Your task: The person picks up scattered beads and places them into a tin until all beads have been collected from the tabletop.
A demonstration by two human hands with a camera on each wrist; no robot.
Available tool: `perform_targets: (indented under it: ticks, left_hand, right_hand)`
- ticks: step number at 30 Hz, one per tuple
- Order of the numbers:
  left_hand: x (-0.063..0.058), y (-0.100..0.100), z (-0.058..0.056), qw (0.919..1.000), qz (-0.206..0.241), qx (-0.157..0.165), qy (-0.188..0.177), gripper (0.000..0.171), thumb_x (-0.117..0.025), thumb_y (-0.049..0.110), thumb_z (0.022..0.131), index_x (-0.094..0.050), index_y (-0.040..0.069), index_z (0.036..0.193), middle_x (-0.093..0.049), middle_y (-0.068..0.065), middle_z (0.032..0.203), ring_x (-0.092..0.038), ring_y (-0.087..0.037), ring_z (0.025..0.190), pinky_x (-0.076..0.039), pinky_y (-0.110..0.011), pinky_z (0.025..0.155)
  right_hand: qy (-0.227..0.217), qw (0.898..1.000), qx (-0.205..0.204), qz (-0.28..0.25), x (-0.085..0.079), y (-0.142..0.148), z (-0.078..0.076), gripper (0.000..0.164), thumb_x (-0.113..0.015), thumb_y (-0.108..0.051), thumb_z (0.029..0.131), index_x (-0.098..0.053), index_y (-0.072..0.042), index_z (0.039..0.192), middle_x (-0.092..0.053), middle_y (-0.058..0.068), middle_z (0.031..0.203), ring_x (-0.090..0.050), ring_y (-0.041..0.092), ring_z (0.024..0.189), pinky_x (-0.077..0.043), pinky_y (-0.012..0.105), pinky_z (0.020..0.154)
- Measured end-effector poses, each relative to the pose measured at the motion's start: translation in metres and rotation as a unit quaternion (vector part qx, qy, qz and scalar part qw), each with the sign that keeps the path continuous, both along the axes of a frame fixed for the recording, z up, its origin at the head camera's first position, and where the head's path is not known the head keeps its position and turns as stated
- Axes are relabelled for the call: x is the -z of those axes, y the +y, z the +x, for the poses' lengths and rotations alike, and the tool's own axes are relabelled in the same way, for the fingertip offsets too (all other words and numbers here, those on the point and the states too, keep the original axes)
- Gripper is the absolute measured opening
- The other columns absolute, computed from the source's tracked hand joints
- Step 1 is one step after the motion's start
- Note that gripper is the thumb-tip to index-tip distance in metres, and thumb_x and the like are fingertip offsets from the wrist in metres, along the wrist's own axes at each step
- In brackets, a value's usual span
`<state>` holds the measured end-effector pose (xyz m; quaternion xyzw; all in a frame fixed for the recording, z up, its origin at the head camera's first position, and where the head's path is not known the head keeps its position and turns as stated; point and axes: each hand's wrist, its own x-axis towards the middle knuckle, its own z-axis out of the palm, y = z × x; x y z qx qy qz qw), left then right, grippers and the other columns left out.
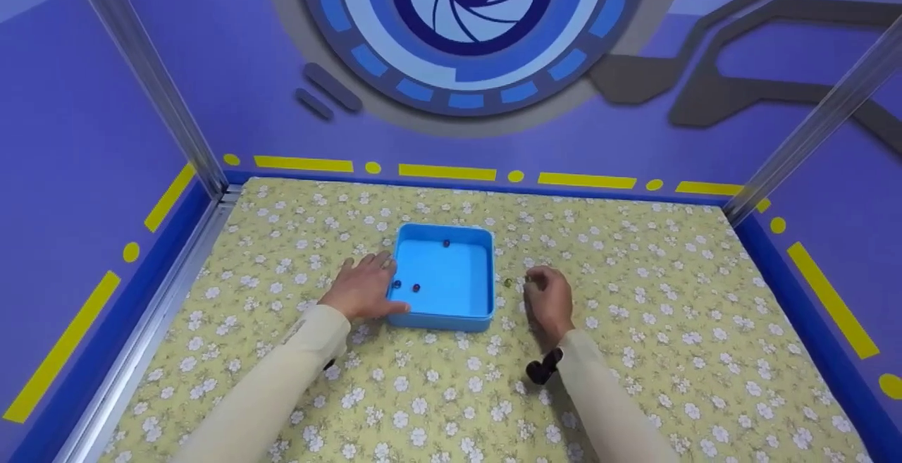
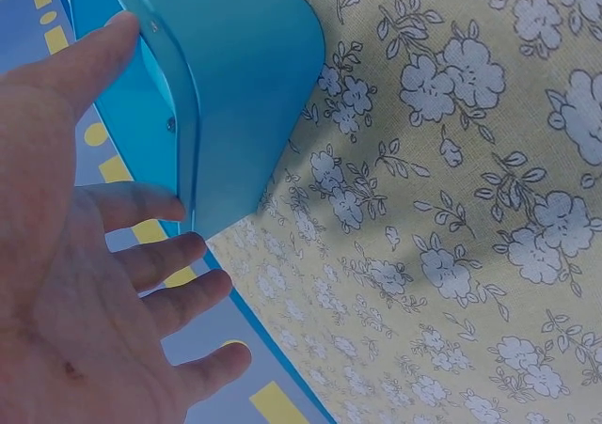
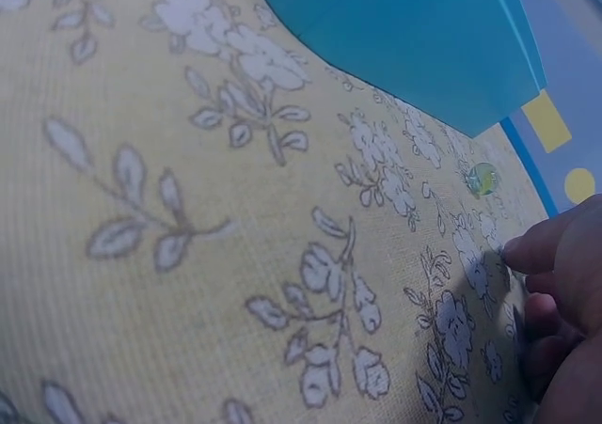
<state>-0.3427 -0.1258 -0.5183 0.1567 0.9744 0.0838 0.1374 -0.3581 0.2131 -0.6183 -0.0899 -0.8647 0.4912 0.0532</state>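
A square light-blue open box (image 1: pixel 444 266) stands on the cloth. Inside lie a dark red marble (image 1: pixel 446 243) near the back, another red marble (image 1: pixel 416 287) nearer the front, and a dark marble (image 1: pixel 397 284) by the left wall. My left hand (image 1: pixel 363 287) rests at the box's left side, thumb over the rim and fingers spread, as the left wrist view also shows. A yellow-green glass marble (image 3: pixel 483 179) lies on the cloth just right of the box. My right hand (image 1: pixel 550 299) is close beside that marble, apart from it, fingers loosely bent; no held thing is visible.
Yellow flowered cloth (image 1: pixel 451 392) covers the table. Blue-purple panels (image 1: pixel 211 82) with yellow dashes enclose the back and both sides, with metal posts (image 1: pixel 151 82) at the corners. A small black device (image 1: pixel 544 366) is worn at the right wrist.
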Motion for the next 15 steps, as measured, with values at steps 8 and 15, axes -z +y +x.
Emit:
perform_targets:
  ticks: [8, 15]
  left_hand:
    - [-0.0007, 0.0007, 0.0014, 1.0000, 0.000, -0.004, 0.005, 0.091, -0.065, 0.060, 0.083, -0.035, 0.007, 0.150, -0.029, -0.014, 0.158, -0.028, -0.037, 0.145, -0.020, -0.065, 0.114]
    - [-0.0017, 0.0008, 0.0013, 1.0000, 0.000, -0.005, -0.001, 0.091, -0.065, 0.060, 0.083, -0.035, 0.007, 0.150, -0.027, -0.013, 0.159, -0.026, -0.036, 0.146, -0.019, -0.065, 0.115]
  right_hand:
    - [-0.017, 1.000, 0.007, -0.015, -0.0003, -0.0005, -0.0016, 0.015, -0.060, -0.007, 0.093, -0.067, -0.009, 0.107, -0.065, 0.009, 0.102, -0.060, 0.022, 0.093, -0.050, 0.035, 0.080]
    - [-0.013, 1.000, -0.001, -0.022, -0.0012, 0.0001, 0.0005, 0.015, -0.060, -0.007, 0.094, -0.067, -0.007, 0.107, -0.065, 0.010, 0.101, -0.060, 0.022, 0.091, -0.049, 0.034, 0.079]
